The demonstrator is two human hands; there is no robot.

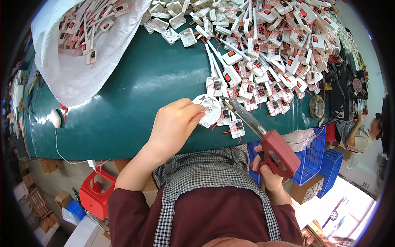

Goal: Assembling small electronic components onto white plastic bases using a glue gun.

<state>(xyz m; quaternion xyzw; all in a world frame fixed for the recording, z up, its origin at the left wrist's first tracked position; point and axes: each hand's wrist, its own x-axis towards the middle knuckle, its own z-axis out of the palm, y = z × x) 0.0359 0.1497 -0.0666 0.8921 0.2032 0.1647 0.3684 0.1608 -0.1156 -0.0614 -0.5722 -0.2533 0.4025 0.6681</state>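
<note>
White round plastic part by a red soldering gun

The round plastic part [212,114] sits near the view's middle, toward 1 o'clock. It has little bumps inside and dark marks at its 12 o'clock edge. The left hand [175,123] pinches a red wire [198,116] at its 8 o'clock side. The right hand [267,175] grips the soldering gun [279,155], tip by its 2 o'clock edge.

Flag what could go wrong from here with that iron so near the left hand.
If the soldering iron in the right hand is hot, which the picture can't confirm, it might slip across the round white part and burn the left hand holding it. It could also scorch the thin red wires at that hand, or mark the white switch housings lying close by.
</note>
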